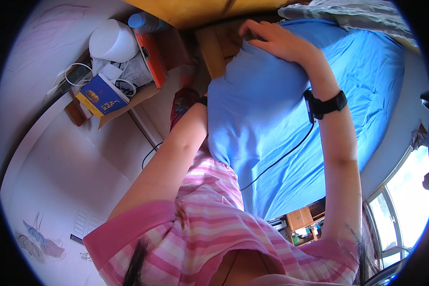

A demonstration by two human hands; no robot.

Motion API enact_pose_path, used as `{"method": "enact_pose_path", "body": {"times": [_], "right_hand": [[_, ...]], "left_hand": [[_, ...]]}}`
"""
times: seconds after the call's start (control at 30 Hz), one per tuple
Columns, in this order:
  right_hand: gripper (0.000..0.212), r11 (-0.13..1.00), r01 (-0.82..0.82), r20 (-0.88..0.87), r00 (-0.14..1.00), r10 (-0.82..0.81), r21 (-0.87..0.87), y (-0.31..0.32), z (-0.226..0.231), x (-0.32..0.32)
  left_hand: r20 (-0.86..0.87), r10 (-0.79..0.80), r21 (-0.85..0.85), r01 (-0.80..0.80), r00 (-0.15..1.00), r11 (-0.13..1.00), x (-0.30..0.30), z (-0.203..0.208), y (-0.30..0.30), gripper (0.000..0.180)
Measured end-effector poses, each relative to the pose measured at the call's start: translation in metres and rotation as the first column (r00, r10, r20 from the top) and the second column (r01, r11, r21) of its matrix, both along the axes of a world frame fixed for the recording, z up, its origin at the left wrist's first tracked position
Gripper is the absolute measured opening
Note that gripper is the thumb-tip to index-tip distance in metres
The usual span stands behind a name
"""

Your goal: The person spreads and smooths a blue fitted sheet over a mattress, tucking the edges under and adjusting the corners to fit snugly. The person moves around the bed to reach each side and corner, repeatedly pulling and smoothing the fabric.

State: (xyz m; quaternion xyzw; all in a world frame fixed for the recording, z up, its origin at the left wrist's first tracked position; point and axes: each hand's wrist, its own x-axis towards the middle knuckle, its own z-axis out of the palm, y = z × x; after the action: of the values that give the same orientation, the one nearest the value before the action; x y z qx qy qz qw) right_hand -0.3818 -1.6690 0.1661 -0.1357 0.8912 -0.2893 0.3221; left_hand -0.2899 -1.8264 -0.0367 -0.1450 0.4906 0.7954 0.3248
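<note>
A blue bed sheet (260, 100) bulges up in front of me and spreads over the bed to the right. My right hand (286, 44) lies against the far upper edge of the bulge. Its fingers are loosely bent, with a gap between thumb and forefinger, and the fingertips are slightly blurred. My left forearm reaches forward along the left side of the sheet. Past the dark band at that wrist, the fabric hides my left hand. A black strap with a small device (325, 105) is on my right wrist, and a thin black cable (291, 153) runs from it.
On the left, a white desk (66, 157) carries a roll of white paper (113, 40), a blue and yellow box (102, 95), white cables and an orange box (150, 59). A blue-capped bottle (145, 21) stands behind. Wooden boards (214, 50) lie beyond the sheet; a window (405, 200) is at right.
</note>
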Motion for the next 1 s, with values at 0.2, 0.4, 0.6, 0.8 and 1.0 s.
{"method": "enact_pose_path", "body": {"times": [0.2, 0.4, 0.6, 0.8, 1.0], "right_hand": [[0.055, 0.982, 0.057, 0.244, 0.964, -0.102, 0.183, -0.033, -0.057, -0.038], [0.064, 0.967, 0.115, 0.271, 0.946, -0.177, 0.228, -0.046, -0.093, -0.046], [0.057, 0.953, 0.004, 0.277, 0.957, -0.092, 0.304, -0.05, -0.094, -0.058], [0.057, 0.982, 0.091, 0.241, 0.962, -0.13, 0.167, -0.04, -0.104, -0.06], [0.061, 0.903, 0.38, -0.2, 0.918, -0.342, 0.202, -0.05, -0.074, -0.014]], "left_hand": [[0.195, 0.021, 0.116, -0.044, 0.981, 0.992, -0.007, -0.022, -0.039, 0.032], [0.375, 0.11, 0.171, -0.185, 0.92, 0.968, 0.009, 0.025, -0.119, 0.04], [0.491, 0.151, 0.203, -0.281, 0.858, 0.938, 0.042, 0.042, -0.147, 0.047], [0.532, 0.099, 0.203, -0.24, 0.841, 0.949, 0.083, 0.005, -0.132, 0.052], [0.447, -0.011, 0.234, -0.105, 0.895, 0.967, 0.053, -0.041, -0.104, 0.057]]}}
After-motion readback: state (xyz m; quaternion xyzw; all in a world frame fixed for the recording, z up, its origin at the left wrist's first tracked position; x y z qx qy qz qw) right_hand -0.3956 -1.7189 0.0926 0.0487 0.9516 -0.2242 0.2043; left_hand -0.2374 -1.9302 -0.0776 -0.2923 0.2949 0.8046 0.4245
